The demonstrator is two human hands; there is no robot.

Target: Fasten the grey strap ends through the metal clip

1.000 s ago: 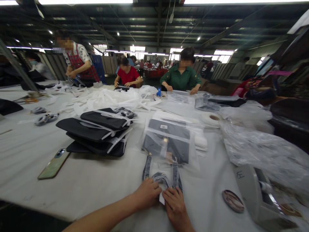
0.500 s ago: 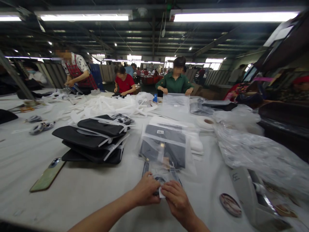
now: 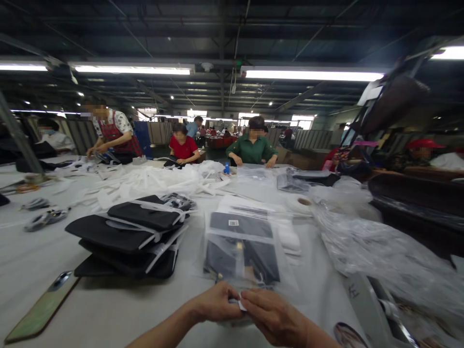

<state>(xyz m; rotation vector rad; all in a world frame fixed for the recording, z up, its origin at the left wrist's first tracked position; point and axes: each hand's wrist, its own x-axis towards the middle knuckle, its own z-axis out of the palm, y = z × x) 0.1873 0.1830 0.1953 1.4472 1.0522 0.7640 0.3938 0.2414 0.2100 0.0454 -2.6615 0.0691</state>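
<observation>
In the head view, the left hand (image 3: 213, 303) and right hand (image 3: 272, 316) meet at the table's (image 3: 119, 314) near edge, both pinching the near end of one clear plastic bag (image 3: 242, 251) that holds a dark folded piece and lies flat on the table. One stack of black pads (image 3: 130, 234) sits left of the bag, with one phone (image 3: 41, 307) at the near left corner and one tape dispenser (image 3: 373, 309) near the right edge. Four people work along the far edge.

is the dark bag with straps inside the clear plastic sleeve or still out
Inside: the dark bag shows through the clear sleeve. Both hands, left and right, pinch its near edge.
</observation>
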